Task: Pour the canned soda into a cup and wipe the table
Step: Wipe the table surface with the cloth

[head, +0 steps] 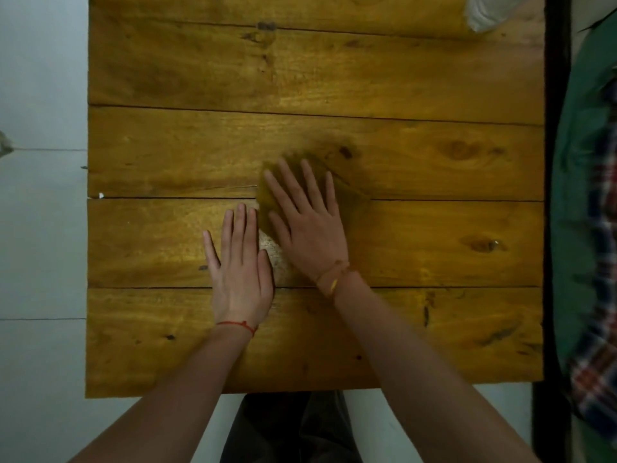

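A dark yellow-brown cloth (347, 192) lies flat on the wooden plank table (167, 78), near its middle. My right hand (307, 225) presses down on the cloth with fingers spread; the cloth's far edge looks blurred. My left hand (238, 262) rests flat on the table just left of the right hand, fingers together, with a pale speckled patch (275, 259) showing between the two hands. No can and no cup are in view.
A whitish object (490, 10) sits at the table's far right corner. A dark frame (554, 195) runs along the right edge, with green and plaid fabric (587, 228) beyond it. Pale floor lies to the left.
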Available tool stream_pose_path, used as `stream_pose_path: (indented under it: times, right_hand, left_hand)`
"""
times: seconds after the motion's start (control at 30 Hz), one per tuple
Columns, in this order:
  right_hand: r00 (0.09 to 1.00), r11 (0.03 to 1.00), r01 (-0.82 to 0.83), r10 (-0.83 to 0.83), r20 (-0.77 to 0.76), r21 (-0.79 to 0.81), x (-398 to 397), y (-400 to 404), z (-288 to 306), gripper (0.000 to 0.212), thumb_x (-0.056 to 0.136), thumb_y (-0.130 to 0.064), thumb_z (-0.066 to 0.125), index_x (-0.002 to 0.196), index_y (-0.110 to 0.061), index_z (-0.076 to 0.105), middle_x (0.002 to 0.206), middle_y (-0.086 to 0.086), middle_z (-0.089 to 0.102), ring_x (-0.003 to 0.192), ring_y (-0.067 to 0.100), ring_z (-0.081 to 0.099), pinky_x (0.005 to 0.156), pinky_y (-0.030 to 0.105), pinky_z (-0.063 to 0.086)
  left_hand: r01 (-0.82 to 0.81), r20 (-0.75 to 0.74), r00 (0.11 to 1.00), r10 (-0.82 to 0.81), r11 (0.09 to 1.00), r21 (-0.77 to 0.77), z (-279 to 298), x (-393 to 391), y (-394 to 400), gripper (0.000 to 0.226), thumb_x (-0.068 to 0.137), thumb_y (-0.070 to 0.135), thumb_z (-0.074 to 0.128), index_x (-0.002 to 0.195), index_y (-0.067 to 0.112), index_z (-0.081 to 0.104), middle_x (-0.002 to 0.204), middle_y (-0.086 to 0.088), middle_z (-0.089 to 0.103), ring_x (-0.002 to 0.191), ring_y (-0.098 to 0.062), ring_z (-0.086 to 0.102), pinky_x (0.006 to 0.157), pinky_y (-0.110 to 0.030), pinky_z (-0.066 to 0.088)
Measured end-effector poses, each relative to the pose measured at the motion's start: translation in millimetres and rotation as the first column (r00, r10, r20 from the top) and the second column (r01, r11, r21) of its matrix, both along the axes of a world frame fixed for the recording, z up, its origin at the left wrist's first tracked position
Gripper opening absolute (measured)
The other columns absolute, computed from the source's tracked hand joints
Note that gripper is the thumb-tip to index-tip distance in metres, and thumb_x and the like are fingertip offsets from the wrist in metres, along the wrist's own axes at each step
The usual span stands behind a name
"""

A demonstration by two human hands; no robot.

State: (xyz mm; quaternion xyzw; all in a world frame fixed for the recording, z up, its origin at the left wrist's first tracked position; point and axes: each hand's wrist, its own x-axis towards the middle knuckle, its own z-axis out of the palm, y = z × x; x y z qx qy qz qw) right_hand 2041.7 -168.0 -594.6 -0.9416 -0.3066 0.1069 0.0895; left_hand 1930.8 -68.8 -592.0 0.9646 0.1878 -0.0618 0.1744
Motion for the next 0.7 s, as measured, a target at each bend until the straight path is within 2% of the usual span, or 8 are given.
stream_pose_path:
  times: [0.1,0.23,0.3,0.37,0.43,0.53,0.6,0.7]
  right_hand:
    - [0.999,0.999,0.041,-0.041,0.018,-0.020,4.9,-39.1,-0.5,0.057,0.103,-0.046,0.024,0.156,-0.029,0.011,0.164,-0.004,0.005,0.152,0.024,-0.002,0.121,0.052,0.006]
    - [0.880,0.879,0.473,-0.471,0.057,-0.051,61.6,-61.6,-8.0,0.057,0.103,-0.045,0.021,0.156,-0.027,0.012,0.164,-0.002,0.008,0.151,0.031,0.002,0.120,0.057,0.005]
    - [0.808,0.809,0.588,-0.585,0.069,-0.033,74.4,-42.0,-8.2,0.057,0.103,-0.046,0.018,0.156,-0.027,0.011,0.164,-0.001,0.008,0.151,0.032,0.002,0.118,0.060,0.005]
    - [0.872,0.873,0.487,-0.485,0.063,-0.017,63.4,-16.8,-8.1,0.057,0.102,-0.046,0.019,0.156,-0.028,0.011,0.164,-0.002,0.007,0.151,0.031,0.001,0.119,0.059,0.004]
    - [0.970,0.971,0.240,-0.240,0.035,-0.001,30.3,-1.2,-4.9,0.057,0.102,-0.045,0.021,0.156,-0.029,0.011,0.164,-0.003,0.005,0.151,0.028,-0.002,0.120,0.056,0.004]
    - [0.999,1.000,0.027,-0.027,-0.026,-0.004,-22.7,-16.5,2.8,0.057,0.103,-0.046,0.023,0.156,-0.030,0.008,0.164,-0.005,0.001,0.151,0.024,-0.006,0.120,0.054,0.005]
    - [0.998,0.998,0.053,-0.053,-0.026,-0.021,-32.7,-51.2,3.3,0.057,0.103,-0.046,0.023,0.156,-0.031,0.007,0.164,-0.006,0.001,0.151,0.023,-0.006,0.121,0.052,0.006]
    - [0.949,0.944,0.314,-0.314,0.018,-0.098,-9.4,-104.0,-1.2,0.057,0.103,-0.045,0.022,0.156,-0.030,0.007,0.164,-0.005,0.002,0.151,0.027,-0.003,0.120,0.055,0.008]
  left_hand:
    - [-0.003,0.001,1.000,0.003,1.000,0.003,0.9,0.3,-1.0,0.057,0.102,0.023,0.025,0.156,0.011,0.010,0.165,-0.002,0.007,0.152,-0.018,0.000,0.120,-0.058,0.005]
    - [0.006,-0.006,1.000,-0.006,1.000,0.006,1.5,0.9,-1.3,0.058,0.101,0.023,0.025,0.156,0.011,0.008,0.165,-0.003,0.006,0.152,-0.018,-0.001,0.120,-0.057,0.003]
    - [0.006,-0.004,1.000,-0.006,1.000,0.001,1.0,0.1,-1.6,0.059,0.102,0.024,0.025,0.156,0.011,0.007,0.165,-0.003,0.005,0.152,-0.018,-0.001,0.120,-0.058,0.003]
    - [0.001,0.008,1.000,0.000,1.000,-0.011,0.4,-0.2,-0.9,0.058,0.102,0.023,0.026,0.156,0.011,0.007,0.165,-0.003,0.005,0.152,-0.018,-0.001,0.120,-0.058,0.003]
    - [0.002,0.022,1.000,-0.001,1.000,-0.024,0.2,0.4,-0.5,0.058,0.102,0.023,0.025,0.156,0.010,0.008,0.165,-0.003,0.006,0.152,-0.018,0.000,0.120,-0.057,0.002]
    - [0.002,0.041,0.999,0.000,0.999,-0.042,1.1,-1.0,-0.4,0.057,0.102,0.024,0.023,0.156,0.010,0.009,0.164,-0.003,0.007,0.152,-0.017,0.001,0.120,-0.056,0.002]
    - [0.010,0.033,0.999,-0.009,1.000,-0.021,0.9,-1.3,-0.6,0.057,0.102,0.025,0.022,0.156,0.010,0.010,0.165,-0.003,0.007,0.152,-0.018,0.000,0.120,-0.056,0.003]
    - [0.025,0.010,1.000,-0.025,1.000,0.004,0.0,-2.2,-0.7,0.057,0.103,0.027,0.020,0.156,0.011,0.008,0.165,-0.003,0.004,0.152,-0.018,-0.002,0.120,-0.057,0.002]
